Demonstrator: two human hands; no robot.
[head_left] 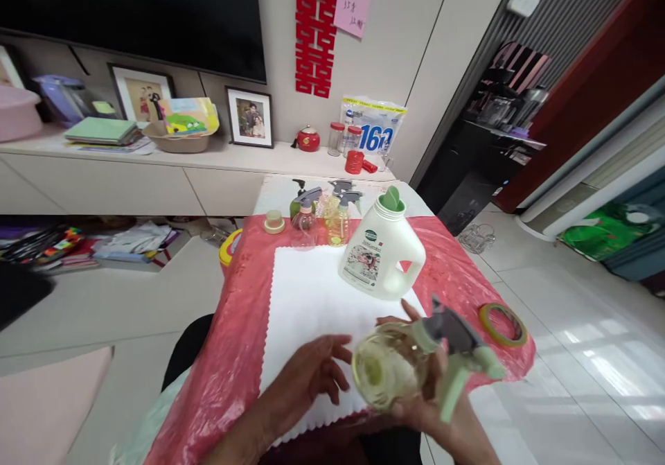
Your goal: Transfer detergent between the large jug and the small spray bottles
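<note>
Head view, looking down at a small table covered in red plastic, with a white cloth spread over its middle.

At the near edge, the right hand is wrapped around a clear spray bottle, holding it tipped on its side above the cloth's near right corner. The bottle's round base faces the camera, and its grey and green trigger head points right, toward the table's right edge. The fingers grip the bottle near its neck.

The left hand holds nothing. Its fingers are loosely curled over the cloth, just left of the bottle's base. Whether the fingertips touch the bottle cannot be told.

A white jug with a green cap stands upright on the cloth's far right corner, its handle to the right. Beyond the cloth, along the table's far edge, stand three more small spray bottles, close together. A small round lid lies just left of them. A roll of tape lies flat near the right edge, well apart from the jug.

Behind the table runs a long low cabinet. It carries two framed photos, a bowl, books, jars and a red pot. A dark screen hangs above it, and a red paper ornament is fixed to the wall. Loose clutter lies on the pale tiled floor at the left.
</note>
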